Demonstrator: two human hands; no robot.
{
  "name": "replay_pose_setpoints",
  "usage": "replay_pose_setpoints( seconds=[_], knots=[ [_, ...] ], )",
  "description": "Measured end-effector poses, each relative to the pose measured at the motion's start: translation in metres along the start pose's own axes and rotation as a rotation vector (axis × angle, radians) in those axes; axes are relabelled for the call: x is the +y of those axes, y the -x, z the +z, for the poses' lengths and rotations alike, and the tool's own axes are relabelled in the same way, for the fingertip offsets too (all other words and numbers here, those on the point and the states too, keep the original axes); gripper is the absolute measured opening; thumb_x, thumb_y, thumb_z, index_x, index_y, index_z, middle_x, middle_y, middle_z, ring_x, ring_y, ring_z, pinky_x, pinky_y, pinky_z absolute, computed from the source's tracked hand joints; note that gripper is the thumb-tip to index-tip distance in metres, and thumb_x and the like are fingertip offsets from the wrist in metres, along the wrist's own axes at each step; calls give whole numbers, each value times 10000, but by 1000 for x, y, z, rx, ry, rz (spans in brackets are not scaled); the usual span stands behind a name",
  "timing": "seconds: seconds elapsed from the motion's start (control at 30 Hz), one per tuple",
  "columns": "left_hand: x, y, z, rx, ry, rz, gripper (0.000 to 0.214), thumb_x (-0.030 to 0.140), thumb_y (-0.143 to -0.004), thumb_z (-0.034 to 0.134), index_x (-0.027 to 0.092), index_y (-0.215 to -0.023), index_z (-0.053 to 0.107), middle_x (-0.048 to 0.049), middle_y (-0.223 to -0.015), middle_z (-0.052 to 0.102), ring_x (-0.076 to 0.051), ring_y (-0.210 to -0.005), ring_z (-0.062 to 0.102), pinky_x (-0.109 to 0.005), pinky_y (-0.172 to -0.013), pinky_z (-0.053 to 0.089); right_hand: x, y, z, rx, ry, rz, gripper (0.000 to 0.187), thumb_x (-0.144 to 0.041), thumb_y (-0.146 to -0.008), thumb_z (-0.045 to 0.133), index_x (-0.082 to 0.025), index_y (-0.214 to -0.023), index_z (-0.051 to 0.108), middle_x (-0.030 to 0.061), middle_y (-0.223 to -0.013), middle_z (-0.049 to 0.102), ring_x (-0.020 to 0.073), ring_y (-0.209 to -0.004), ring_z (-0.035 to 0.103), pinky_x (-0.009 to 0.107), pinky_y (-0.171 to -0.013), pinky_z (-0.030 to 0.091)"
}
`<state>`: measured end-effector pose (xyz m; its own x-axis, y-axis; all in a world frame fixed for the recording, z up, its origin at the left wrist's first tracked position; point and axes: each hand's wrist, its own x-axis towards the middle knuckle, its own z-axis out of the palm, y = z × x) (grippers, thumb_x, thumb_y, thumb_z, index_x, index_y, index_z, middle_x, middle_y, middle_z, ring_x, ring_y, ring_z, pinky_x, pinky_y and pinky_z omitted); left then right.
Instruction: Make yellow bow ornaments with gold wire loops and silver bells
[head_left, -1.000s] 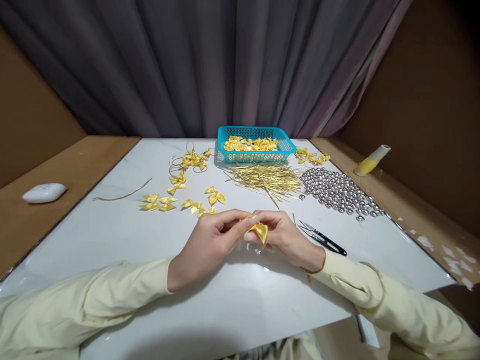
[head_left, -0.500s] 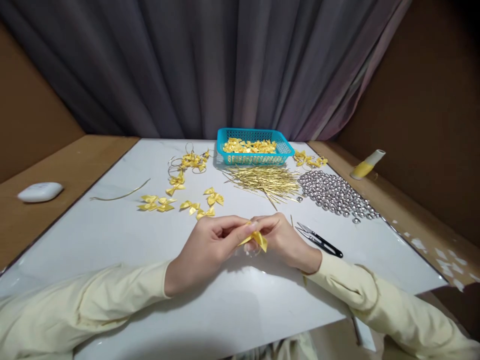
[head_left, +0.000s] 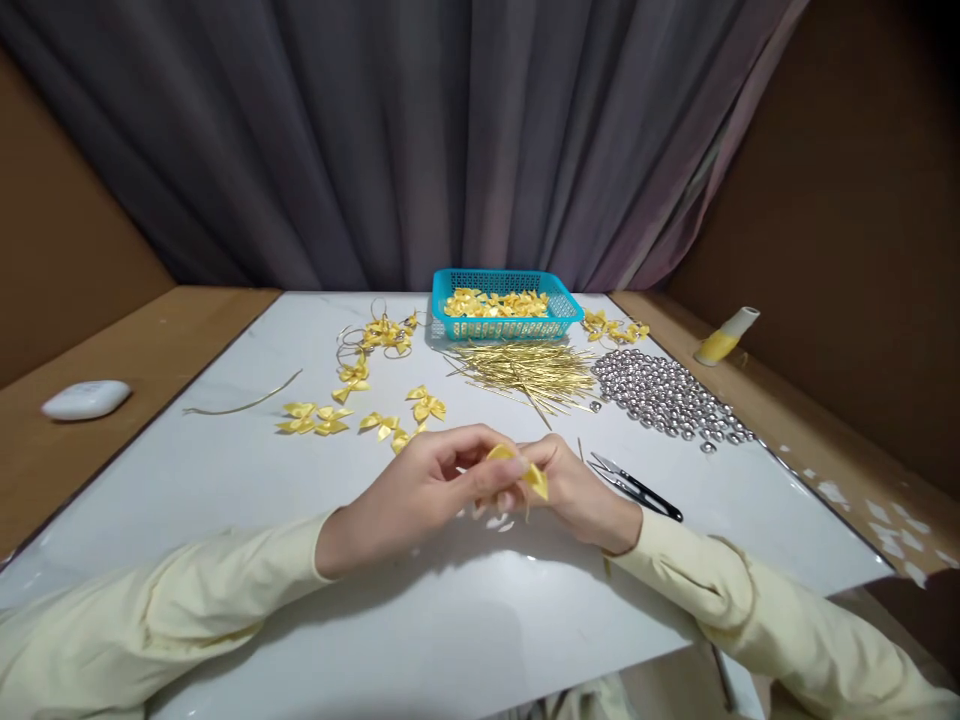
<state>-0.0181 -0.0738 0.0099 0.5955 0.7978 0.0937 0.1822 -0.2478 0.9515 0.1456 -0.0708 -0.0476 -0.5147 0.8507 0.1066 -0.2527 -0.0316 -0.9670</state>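
Observation:
A small yellow ribbon bow [head_left: 525,472] is pinched between both hands just above the white table [head_left: 225,480]. My left hand [head_left: 420,485] grips its left side with curled fingers. My right hand [head_left: 577,490] closes on its right side, fingertips touching those of the left. A thin gold strand hangs below the bow. Black snips [head_left: 637,487] lie just right of my right hand.
Finished yellow bows [head_left: 360,415] lie ahead of my hands. Behind them are a blue basket [head_left: 506,300] of bows, a pile of gold wire ties [head_left: 529,368], silver bells [head_left: 664,395] and a loose gold strand [head_left: 244,397]. A white case [head_left: 86,398] sits far left, a yellow-and-white tube [head_left: 724,337] right.
Both hands have stayed together on the bow, turning it a little; its yellow loop now points down to the right. The view has tilted slightly.

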Motion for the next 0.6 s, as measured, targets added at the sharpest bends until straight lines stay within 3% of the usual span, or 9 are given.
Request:
replay_pose_setpoints(
  seconds=[0.07, 0.23, 0.4, 0.6],
  knots=[
    [5, -3, -4, -41, -41, -8, 154, 279, -829, 561, 171, -777, 659, 16, -694, 628, -89, -633, 527, -175, -571, 402, -1, 0, 0, -14, -59, -25, 97, -219, -607, 758, -166, -574, 684, -26, -620, 589, 78, -575, 494, 202, -559, 403],
    [8, -6, -9, 48, -213, -22, 137, 253, -804, 594, 180, -733, 686, 14, -704, 641, -101, -664, 534, -187, -577, 387, 1, -3, -1, 28, -115, -82, 36, -194, -695, 705, -176, -686, 676, -13, -696, 636, 95, -668, 553, 219, -656, 426],
    [2, -6, -5, 116, -205, 12, 169, 272, -806, 596, 168, -703, 682, 8, -686, 651, -97, -627, 551, -190, -566, 406, 3, -2, -1, 73, -64, -71, 108, -223, -691, 713, -164, -687, 622, -8, -639, 642, 102, -585, 550, 232, -579, 417],
    [21, -6, -2, 327, -188, 171, 138, 215, -787, 614, 166, -672, 671, 29, -610, 598, -61, -494, 453, -185, -444, 351, 10, -2, 2, 73, 111, -80, 176, -264, -682, 715, -161, -601, 597, -10, -602, 590, 108, -559, 509, 263, -574, 398]
  ],
)
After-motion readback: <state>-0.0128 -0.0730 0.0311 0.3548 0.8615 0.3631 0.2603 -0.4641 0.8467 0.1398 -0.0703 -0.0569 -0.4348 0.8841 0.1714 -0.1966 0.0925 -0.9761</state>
